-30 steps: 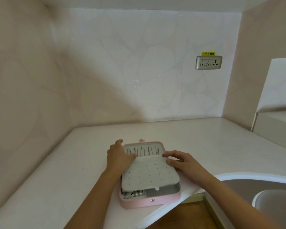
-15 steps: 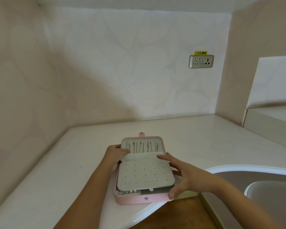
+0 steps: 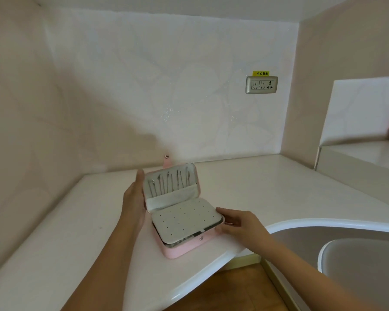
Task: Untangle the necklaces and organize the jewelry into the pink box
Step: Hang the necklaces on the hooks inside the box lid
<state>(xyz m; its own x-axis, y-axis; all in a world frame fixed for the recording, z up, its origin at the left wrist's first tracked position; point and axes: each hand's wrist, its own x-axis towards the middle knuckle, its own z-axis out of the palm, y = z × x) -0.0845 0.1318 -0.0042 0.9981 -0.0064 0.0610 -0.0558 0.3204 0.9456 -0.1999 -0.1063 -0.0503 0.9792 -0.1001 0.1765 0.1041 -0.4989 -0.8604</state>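
The pink box [image 3: 184, 249] sits near the front edge of the white counter [image 3: 256, 189], with its lid [image 3: 171, 182] raised partway. Several necklaces [image 3: 167, 182] hang in a row inside the lid above a white pocket. A white perforated panel [image 3: 184, 221] covers the base. My left hand [image 3: 134, 198] presses against the lid's left side and back, fingers straight. My right hand [image 3: 236, 223] holds the right edge of the base, with the fingers curled on it. A pink snap tab [image 3: 166, 161] sticks up behind the lid.
A sink basin [image 3: 337, 241] with a white rim lies right of the box. The counter's curved front edge drops to a wooden floor [image 3: 229, 290]. A wall socket [image 3: 261, 84] is on the back wall. A raised ledge [image 3: 357, 158] stands at the far right.
The lid has risen from lying flat to tilted upright. My left hand moved from the panel to the lid's side; my right hand slid to the base's right edge.
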